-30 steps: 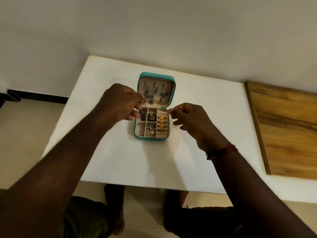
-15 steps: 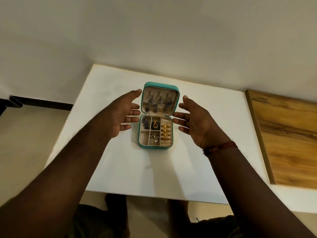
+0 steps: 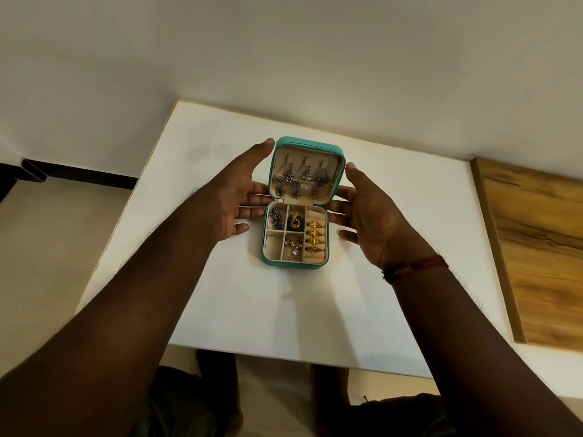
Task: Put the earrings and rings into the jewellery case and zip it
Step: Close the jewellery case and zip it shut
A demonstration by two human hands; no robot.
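Observation:
A small teal jewellery case [image 3: 296, 264] lies open on the white table [image 3: 284, 310], its lid [image 3: 307, 143] standing up at the back. Silver drop earrings [image 3: 303, 181] hang inside the lid. Gold rings [image 3: 315, 236] sit in the roll slots on the right of the tray, and silver and dark pieces fill other compartments. My left hand [image 3: 235, 197] is spread flat beside the case's left side, fingertips near the lid. My right hand [image 3: 367, 211] is spread on the right side, palm facing the case. Neither hand holds anything.
A wooden board [image 3: 536, 247] lies along the table's right side. The table stands against a pale wall. The floor and a dark skirting strip [image 3: 79, 178] show past the table's left edge. My legs appear below the table's near edge.
Both hands left the jewellery in the case and opened flat, and now flank the case on either side, a little closer to the lid than half a second ago.

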